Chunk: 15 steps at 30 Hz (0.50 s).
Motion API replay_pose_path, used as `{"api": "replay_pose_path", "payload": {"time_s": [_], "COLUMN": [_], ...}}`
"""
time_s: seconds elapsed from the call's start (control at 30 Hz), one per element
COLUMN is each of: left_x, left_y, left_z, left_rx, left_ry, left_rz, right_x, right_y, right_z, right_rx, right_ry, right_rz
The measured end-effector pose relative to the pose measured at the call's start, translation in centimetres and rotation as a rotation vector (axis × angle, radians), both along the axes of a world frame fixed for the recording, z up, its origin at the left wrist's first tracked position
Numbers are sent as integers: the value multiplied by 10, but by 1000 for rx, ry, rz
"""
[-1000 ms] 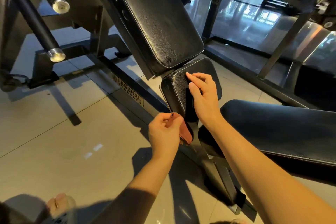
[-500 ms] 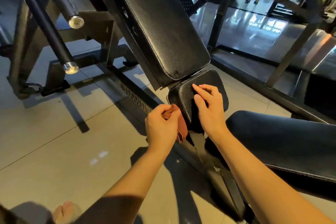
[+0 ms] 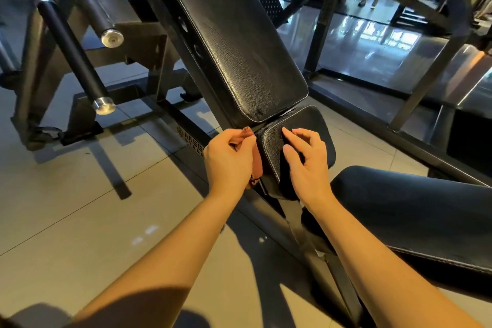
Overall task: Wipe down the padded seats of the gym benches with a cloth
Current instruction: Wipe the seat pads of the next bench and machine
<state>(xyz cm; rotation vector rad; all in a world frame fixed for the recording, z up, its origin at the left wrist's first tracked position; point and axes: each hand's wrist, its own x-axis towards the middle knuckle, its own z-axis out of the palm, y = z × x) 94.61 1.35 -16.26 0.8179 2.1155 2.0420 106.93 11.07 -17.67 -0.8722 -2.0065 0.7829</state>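
1. The reddish-brown cloth (image 3: 257,162) is bunched in the left hand (image 3: 227,160), whose fingers close round it. It lies against the left edge of the small black seat (image 3: 314,121), just below the gap to the backrest (image 3: 239,42).
2. The right hand (image 3: 308,165) holds nothing. Its fingers are loosely bent and spread, with the tips on top of the seat.
3. The long backrest rises tilted above the seat, and its lower end almost touches it.
4. A second black pad (image 3: 412,210) lies to the right, near the right forearm. The picture edge cuts it off.
5. To the left, two dark bars (image 3: 72,53) with silver end caps stick out from a metal frame.
6. Most of the cloth is hidden inside the fist. The left hand partly covers the lettering on the frame beam (image 3: 191,133), and I cannot read it.
7. The floor (image 3: 80,208) is of pale tiles with long shadows. Behind the bench, a darker glossy floor (image 3: 372,42) reflects bright light, and the far figures there are blurred.
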Motion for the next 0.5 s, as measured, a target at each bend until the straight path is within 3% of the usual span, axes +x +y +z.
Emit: {"api": "replay_pose_path", "payload": {"time_s": [0.2, 0.33, 0.5], "left_x": [13, 1, -15], "left_y": [-14, -9, -4], "left_z": [-11, 15, 11], "left_rx": [-125, -34, -128], "left_ry": [30, 80, 76], "left_rz": [-63, -52, -15], "right_x": [-2, 0, 2], "right_y": [-1, -2, -4], "right_z": [-1, 2, 3], "right_rx": [-4, 18, 7], "right_ry": [6, -5, -14], "right_rz": [-18, 3, 16]}}
